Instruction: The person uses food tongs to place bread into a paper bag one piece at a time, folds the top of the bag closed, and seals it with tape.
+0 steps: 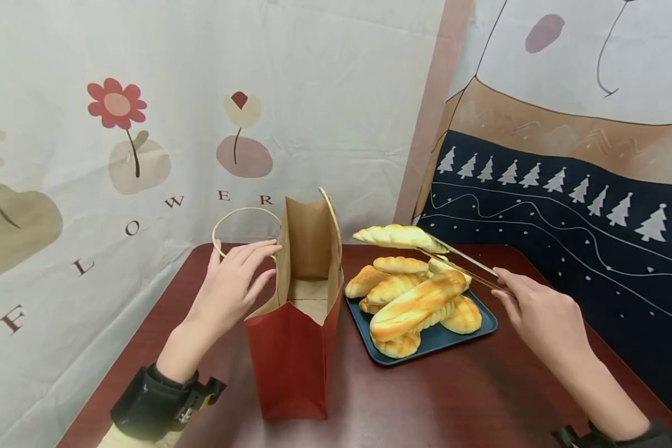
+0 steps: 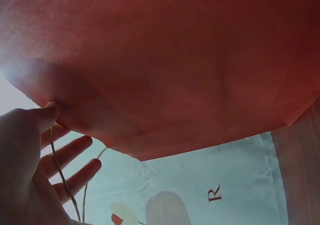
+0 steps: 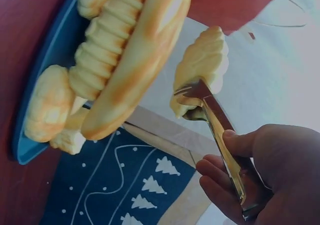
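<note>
Left hand [image 1: 232,280]: fingers were straight and apart, at the left side of the red paper bag [image 1: 291,367] | Right hand [image 1: 549,317]: was clamped on metal tongs [image 3: 217,130] | Pale bread [image 1: 397,236]: hung from the tongs' tips above the far part of the blue tray [image 1: 486,320], right of the bag | Other breads [image 1: 417,305]: lay piled on the tray

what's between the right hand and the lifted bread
The metal tongs: the right hand grips them, and their far ends pinch the lifted bread. The right wrist view shows this closely; the head view shows it too.
</note>
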A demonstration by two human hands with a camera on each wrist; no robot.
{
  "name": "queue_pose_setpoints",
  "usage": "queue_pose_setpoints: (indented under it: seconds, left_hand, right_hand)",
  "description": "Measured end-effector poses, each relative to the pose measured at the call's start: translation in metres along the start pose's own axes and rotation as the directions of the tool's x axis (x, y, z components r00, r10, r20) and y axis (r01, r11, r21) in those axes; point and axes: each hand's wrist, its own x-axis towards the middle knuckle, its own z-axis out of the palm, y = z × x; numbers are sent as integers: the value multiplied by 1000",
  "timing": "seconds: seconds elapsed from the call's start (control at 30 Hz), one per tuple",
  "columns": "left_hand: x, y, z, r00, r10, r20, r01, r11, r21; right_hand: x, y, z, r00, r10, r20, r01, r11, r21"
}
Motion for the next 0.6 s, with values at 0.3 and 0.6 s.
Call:
queue_pose_setpoints:
  seconds: [0.3,0.6]
  left_hand:
    - [-1,3,3,999,-11,-36,10,1000,-23]
    - [-2,10,10,993,-94,-69,92,995,-28]
  right_hand:
    - [13,-4,-14,994,85,-74,-79,994,79]
    - [36,-25,-35,965,173,-196,-110,949,296]
